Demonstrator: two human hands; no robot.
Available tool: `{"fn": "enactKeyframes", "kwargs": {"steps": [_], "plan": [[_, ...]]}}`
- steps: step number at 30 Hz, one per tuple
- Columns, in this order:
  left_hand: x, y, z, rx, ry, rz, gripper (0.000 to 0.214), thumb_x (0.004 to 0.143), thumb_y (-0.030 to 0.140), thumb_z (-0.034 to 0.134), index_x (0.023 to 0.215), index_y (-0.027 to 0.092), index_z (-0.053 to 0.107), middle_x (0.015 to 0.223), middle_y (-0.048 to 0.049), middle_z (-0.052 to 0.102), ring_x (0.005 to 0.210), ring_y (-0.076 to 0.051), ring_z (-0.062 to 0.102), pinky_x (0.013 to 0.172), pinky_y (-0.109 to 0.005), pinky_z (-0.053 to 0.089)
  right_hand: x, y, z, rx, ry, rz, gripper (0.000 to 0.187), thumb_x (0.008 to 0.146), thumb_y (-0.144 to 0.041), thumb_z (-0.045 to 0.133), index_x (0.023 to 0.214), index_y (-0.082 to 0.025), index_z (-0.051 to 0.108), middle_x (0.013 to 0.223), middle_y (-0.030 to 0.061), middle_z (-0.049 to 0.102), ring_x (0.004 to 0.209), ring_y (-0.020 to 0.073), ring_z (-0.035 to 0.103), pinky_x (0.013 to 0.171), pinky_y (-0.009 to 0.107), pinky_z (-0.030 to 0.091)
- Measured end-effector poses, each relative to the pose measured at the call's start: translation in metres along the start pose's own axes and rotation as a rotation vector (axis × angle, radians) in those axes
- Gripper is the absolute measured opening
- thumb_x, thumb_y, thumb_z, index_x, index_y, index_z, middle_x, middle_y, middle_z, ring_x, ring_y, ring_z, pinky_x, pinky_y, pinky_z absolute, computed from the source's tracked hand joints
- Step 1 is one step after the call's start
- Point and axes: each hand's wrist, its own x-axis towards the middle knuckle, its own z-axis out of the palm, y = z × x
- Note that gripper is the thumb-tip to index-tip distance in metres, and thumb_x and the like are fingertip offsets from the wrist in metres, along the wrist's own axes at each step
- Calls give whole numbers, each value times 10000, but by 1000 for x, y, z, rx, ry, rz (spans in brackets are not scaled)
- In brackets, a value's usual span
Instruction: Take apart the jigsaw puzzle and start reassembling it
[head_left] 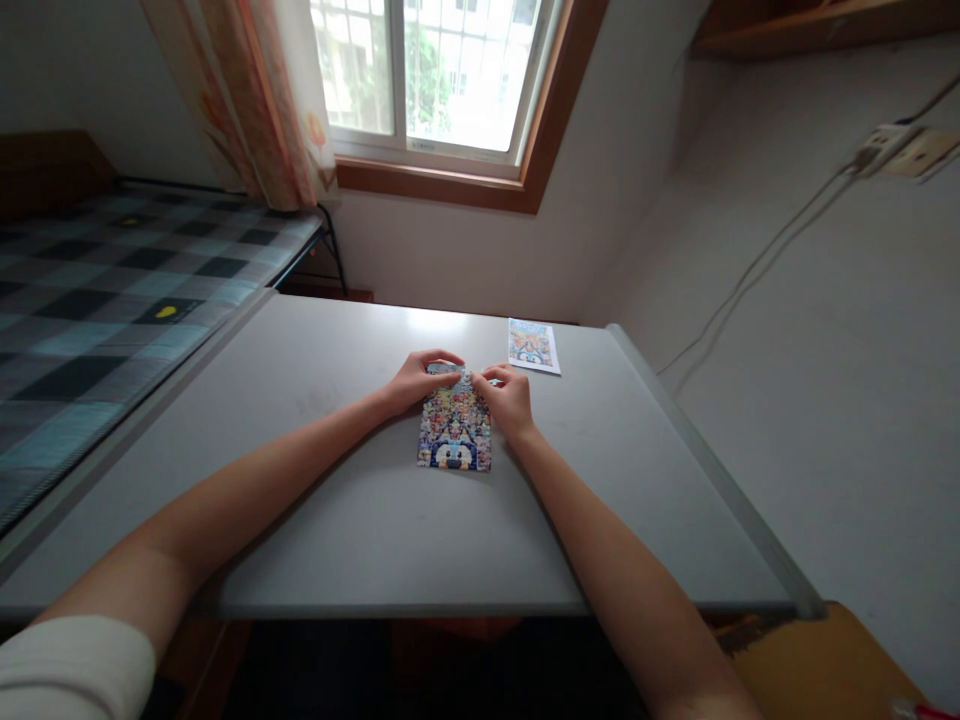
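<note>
A small jigsaw puzzle (454,425) lies on the grey-white table, its picture crowded with figures and a blue cartoon dog's face along the near edge. At its far left corner, my left hand (425,380) has thumb and fingers closed around the top edge. My right hand (508,398) grips the far right corner, its fingers bent and the tips close to those of the left. The fingers cover part of the puzzle's top rows, and any loose piece between them is too small to make out.
A picture card or leaflet (533,346) with a similar dog print lies beyond my right hand. The table (337,530) has a raised rim on its right side. A bed with a checked cover (150,270) stands at left, and a cable (750,265) hangs along the right wall.
</note>
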Motion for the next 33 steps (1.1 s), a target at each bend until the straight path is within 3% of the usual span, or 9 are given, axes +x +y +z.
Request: {"fn": "enactKeyframes", "kwargs": {"steps": [3, 7, 10, 13, 17, 19, 21, 26, 33], "plan": [[1, 0, 0, 49, 11, 15, 383, 657, 376, 764, 948, 134, 711, 946, -80, 699, 796, -170, 626, 753, -318, 507, 0, 1, 0, -19, 1, -1, 196, 742, -347, 644, 627, -191, 665, 769, 34, 613, 770, 189, 580, 748, 342, 455], [2, 0, 0, 121, 32, 39, 360, 656, 378, 755, 919, 134, 728, 952, -85, 704, 876, -205, 629, 810, -337, 494, -5, -9, -5, -328, 26, -321, 172, 800, -268, 629, 644, -210, 667, 846, 63, 635, 931, 240, 522, 889, 423, 391], [3, 0, 1, 119, 32, 42, 356, 654, 373, 756, 914, 131, 730, 954, -89, 706, 888, -211, 629, 813, -334, 492, -8, -14, -7, -446, -4, -442, 175, 824, -250, 618, 659, -218, 669, 884, 69, 645, 982, 257, 494, 914, 447, 364], [2, 1, 1, 94, 27, 34, 369, 655, 371, 759, 929, 127, 724, 955, -89, 702, 859, -199, 631, 795, -328, 496, -6, -11, -5, -369, 36, -345, 178, 806, -261, 629, 638, -213, 662, 854, 62, 637, 945, 245, 516, 897, 428, 386], [1, 2, 1, 48, 3, 6, 401, 654, 387, 761, 957, 128, 716, 926, -80, 698, 791, -177, 626, 753, -328, 509, 0, 2, 0, -50, -6, -1, 185, 747, -318, 653, 620, -183, 649, 755, 37, 601, 758, 192, 570, 745, 348, 459], [1, 1, 0, 49, -1, -5, 406, 655, 388, 759, 963, 128, 714, 915, -77, 697, 773, -171, 623, 741, -326, 513, 2, 5, 0, 22, -47, 85, 202, 742, -342, 643, 626, -176, 649, 734, 29, 594, 717, 182, 574, 686, 326, 460], [2, 0, 0, 71, 6, -1, 393, 656, 385, 756, 952, 128, 718, 922, -79, 698, 787, -174, 623, 747, -324, 512, 1, 4, -1, -55, -27, 7, 192, 752, -337, 641, 640, -182, 659, 770, 37, 599, 776, 196, 574, 727, 340, 456], [2, -1, 0, 100, 29, 31, 375, 665, 384, 750, 940, 131, 726, 966, -86, 702, 875, -200, 626, 815, -339, 498, -6, -9, -6, -440, 39, -374, 176, 828, -287, 617, 682, -212, 681, 902, 71, 615, 956, 246, 502, 890, 424, 376], [0, 0, 1, -4, 20, -12, 414, 644, 398, 772, 955, 130, 717, 952, -90, 700, 820, -187, 631, 763, -327, 509, -7, -9, -6, -448, 69, -397, 181, 851, -297, 607, 712, -216, 690, 896, 66, 611, 931, 236, 506, 858, 405, 380]]}}
